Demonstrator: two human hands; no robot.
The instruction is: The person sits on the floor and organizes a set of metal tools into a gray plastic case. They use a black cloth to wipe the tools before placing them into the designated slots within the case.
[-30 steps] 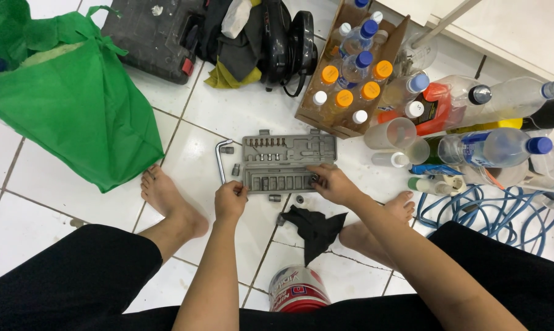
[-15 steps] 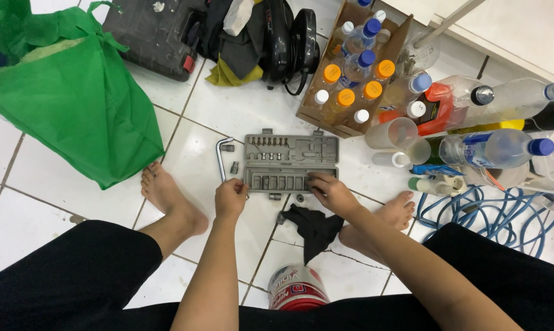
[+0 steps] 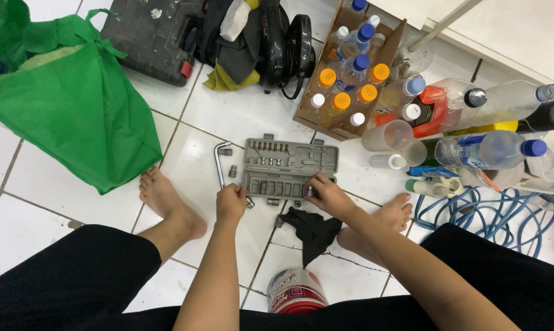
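Socket-set case [image 3: 291, 168], grey plastic and lying open on the white tiled floor [image 3: 240, 116], is sitting between a person's bare feet, just ahead of both hands. Going by size, a green fabric bag [image 3: 75, 116] is slumping at the left, well apart from the case. A dark tool case [image 3: 151, 34] and a black power tool [image 3: 283, 46] are resting along the top, beside a cardboard box [image 3: 341, 73] packed with capped bottles. More clear plastic bottles [image 3: 491, 147] are crowding the right side, above a coil of blue hose [image 3: 473, 214]. A black rag [image 3: 314, 230] is lying crumpled on the tiles just below the case, near the right foot. An L-shaped wrench [image 3: 219, 162] is lying just beside the case's left edge, with a few loose sockets [image 3: 232, 171] scattered near it. The left hand [image 3: 231, 203] is hovering at the case's lower left corner, its fingers curled inward; whether they are holding anything cannot be told. The right hand [image 3: 327, 195] is pressing on the case's lower right edge, its fingertips pinched on a small dark socket [image 3: 310, 190] in the bottom row.
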